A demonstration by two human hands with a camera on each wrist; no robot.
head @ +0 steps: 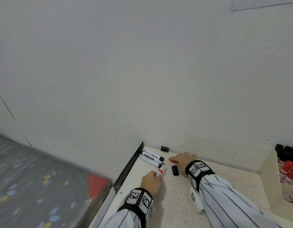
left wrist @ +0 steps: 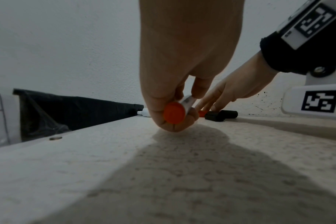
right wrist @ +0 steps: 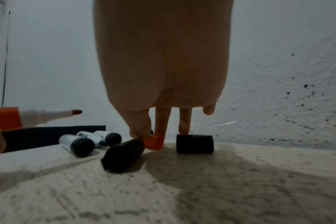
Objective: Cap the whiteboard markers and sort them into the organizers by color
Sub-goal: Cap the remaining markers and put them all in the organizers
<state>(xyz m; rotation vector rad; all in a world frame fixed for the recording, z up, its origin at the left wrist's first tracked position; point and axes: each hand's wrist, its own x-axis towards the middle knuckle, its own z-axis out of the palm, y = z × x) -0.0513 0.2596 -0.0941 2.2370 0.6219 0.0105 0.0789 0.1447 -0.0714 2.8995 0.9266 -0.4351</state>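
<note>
fingers (left wrist: 197, 89) of left hand (head: 150, 181) curled round red marker (head: 159, 172), uncapped, white barrel, red band and end plug, tip toward the shelf's back edge. three black markers (head: 152, 157), white cylinders, uncapped, lie side by side at back left corner of speckled off-white shelf (head: 175, 203); one reads "white board". right hand (head: 182, 160) near back edge, thumb and forefinger pinching red cap (right wrist: 153, 141). two black caps (head: 175, 169), ribbed cylinders, lie close by.

Head view high, looking down, wrist views low along table (left wrist: 105, 166), both sharing black caps (right wrist: 195, 144)
</note>
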